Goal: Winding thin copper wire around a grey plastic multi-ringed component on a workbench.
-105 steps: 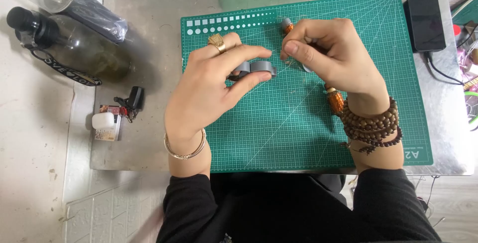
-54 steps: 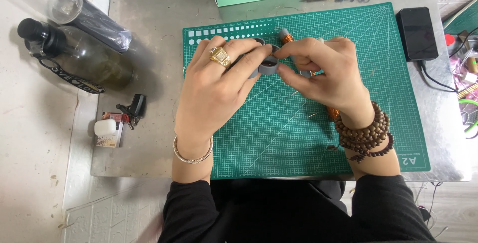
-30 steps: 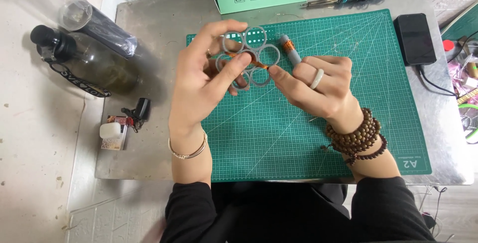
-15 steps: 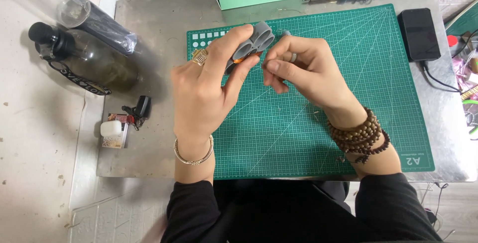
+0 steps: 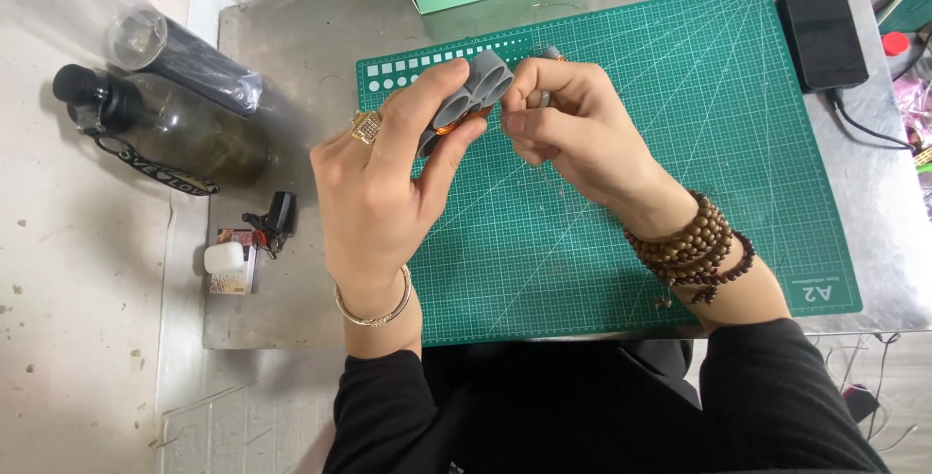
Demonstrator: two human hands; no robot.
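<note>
I have the grey plastic frame of joined round rings with orange parts showing beneath it [image 5: 464, 95] pinched in my left hand [image 5: 388, 183], thumb below and fingers curled over the top, raised above the far left part of the green gridded cutting mat [image 5: 680, 144] that covers most of the grey metal tabletop [image 5: 291, 280]. My right hand [image 5: 573, 124] is closed narrow, its fingertips [image 5: 519, 110] bunched against the frame's right end; whether they hold some small part there I cannot tell, since the fingers hide it. To do this step well, I judge I should keep the left grip firm but off the ring openings, hold the frame low over the mat so anything dropped lands on it, and work with small fingertip moves on the right instead of twisting the wrist. The dark clear bottle [image 5: 155, 124] and the capped clear tube [image 5: 184, 61] lie off the tabletop's left edge, well apart from my hands, and the black box with its cable [image 5: 823, 35] sits by the far right corner. Against the picture half a second ago, the frame stays at the same spot above the mat, the grip is much the same, and my right fingertips have drawn in closer to its end.
</note>
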